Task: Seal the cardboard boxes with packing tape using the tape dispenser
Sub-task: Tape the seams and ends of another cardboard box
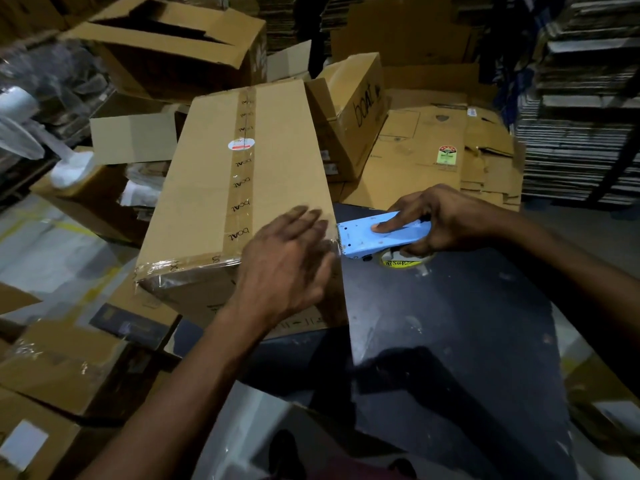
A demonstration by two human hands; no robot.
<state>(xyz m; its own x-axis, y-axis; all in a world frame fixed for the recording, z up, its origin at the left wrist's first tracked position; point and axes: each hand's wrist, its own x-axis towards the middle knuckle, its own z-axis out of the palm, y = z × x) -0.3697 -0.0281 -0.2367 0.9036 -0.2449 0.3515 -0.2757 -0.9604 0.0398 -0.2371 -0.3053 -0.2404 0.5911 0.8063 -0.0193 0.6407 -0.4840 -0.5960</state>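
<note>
Left hand (284, 268) flattens clear tape on brown cardboard box (242, 188).

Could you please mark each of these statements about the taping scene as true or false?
1. The right hand has its grip on a blue tape dispenser. True.
2. The left hand lies flat on the near end of the long cardboard box. True.
3. The dispenser sits on top of the box, at its middle. False: it is off the box's near right corner, over the dark table.
4. The long box has no tape along its top. False: a printed strip of tape runs down its length.
5. A round sticker sits on that tape strip. True.
</note>
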